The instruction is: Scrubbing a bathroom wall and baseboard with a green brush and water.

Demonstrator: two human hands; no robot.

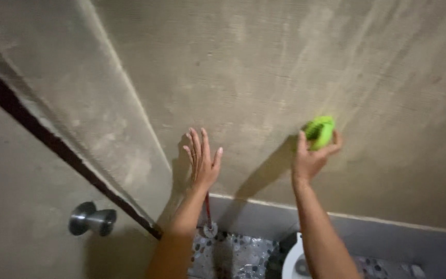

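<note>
Up on the grey wall (264,67), the right hand (311,157) grips a small bright green scrubber (320,132), round and a bit blurry, pressed against the wall. It sits at the top of that hand, in the fingers. The left hand (201,160) is well apart, flat on the wall, fingers spread, holding nothing.
</note>
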